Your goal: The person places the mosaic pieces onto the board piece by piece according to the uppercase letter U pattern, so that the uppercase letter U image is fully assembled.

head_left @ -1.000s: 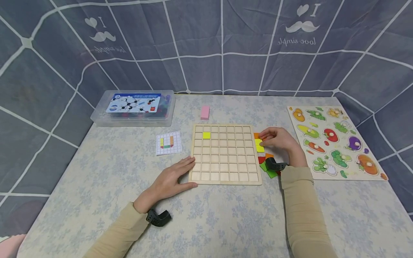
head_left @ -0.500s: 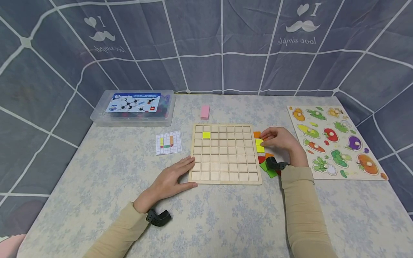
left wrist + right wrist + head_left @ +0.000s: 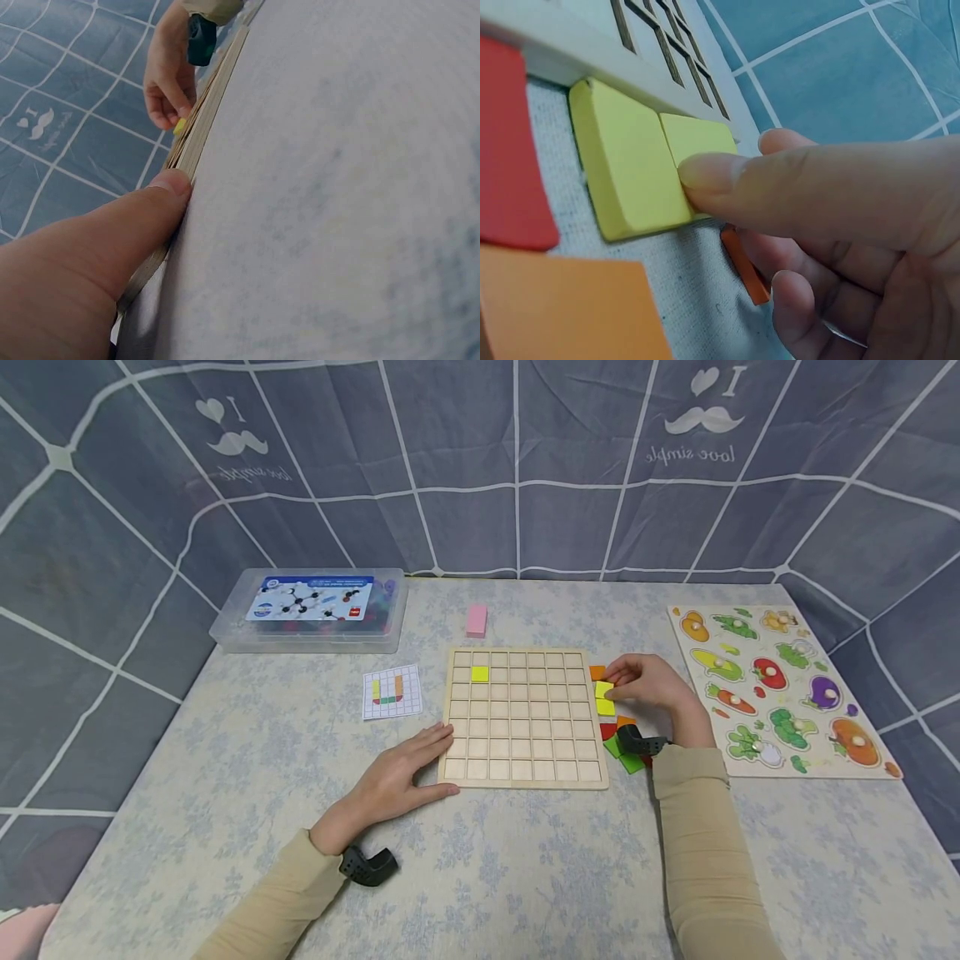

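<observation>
Your left hand (image 3: pixel 397 781) grasps nothing: its fingers lie extended against the left side of the wooden board (image 3: pixel 520 728), thumb at the near corner, presumably to stop it sliding. Your right hand (image 3: pixel 648 683) pinches the farther yellow tile (image 3: pixel 604 690) between thumb and forefinger; the forefinger's contact is partly hidden. That tile is at your right fingertips, just outside the board's right edge, touching a second yellow tile (image 3: pixel 605 707) on your side of it. The thumb lies near their joint, a grip that appears suited to separating one from the other.

Just beyond your right fingertips is an orange tile (image 3: pixel 597 673); nearer you, a red tile (image 3: pixel 607 732) and green tiles (image 3: pixel 632 763), likely placed there for short reach. The pattern card (image 3: pixel 388 693) lies beyond your left hand, evidently for unobstructed viewing.
</observation>
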Available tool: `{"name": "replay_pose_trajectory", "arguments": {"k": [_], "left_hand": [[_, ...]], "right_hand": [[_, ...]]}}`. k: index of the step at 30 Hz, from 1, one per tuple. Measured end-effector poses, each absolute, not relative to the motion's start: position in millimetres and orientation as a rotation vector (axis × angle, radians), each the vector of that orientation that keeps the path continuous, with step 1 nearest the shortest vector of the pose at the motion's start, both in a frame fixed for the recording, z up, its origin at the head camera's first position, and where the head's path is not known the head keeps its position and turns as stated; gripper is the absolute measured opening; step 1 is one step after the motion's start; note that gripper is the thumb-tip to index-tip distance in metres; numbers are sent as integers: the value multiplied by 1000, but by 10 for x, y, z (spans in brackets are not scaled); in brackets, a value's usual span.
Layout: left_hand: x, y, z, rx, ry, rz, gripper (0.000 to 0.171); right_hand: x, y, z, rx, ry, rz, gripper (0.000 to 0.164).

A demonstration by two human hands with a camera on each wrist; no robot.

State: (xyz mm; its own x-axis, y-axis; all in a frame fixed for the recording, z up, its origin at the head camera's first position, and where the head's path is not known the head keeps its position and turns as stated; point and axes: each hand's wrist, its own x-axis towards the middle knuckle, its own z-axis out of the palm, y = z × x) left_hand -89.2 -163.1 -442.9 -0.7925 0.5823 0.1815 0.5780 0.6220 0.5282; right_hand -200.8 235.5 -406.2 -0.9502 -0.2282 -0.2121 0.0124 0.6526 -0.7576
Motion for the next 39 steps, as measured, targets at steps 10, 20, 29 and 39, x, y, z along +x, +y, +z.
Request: {"name": "replay_pose_trajectory", "arguments": {"k": [10,20,29,39], "left_hand": [[-889,-1628,-4423,1007,2821,913,74],[-888,-1628,-4418,1001,2820,907,74],[-895,-1630,-4417,1003,2824,897,74],[-890,-1628,-4422,1000,2825,904,74]], "right_hand": [[-2020,2336,-4057,-201,2574,-1186,29],[-2006,2337,-3995,-192,2602,-1162,24],[-2019,2128,-3846,-310,2650,-1176,22],[-2082,1523,-3873,-493,2502,-1276,19]]}}
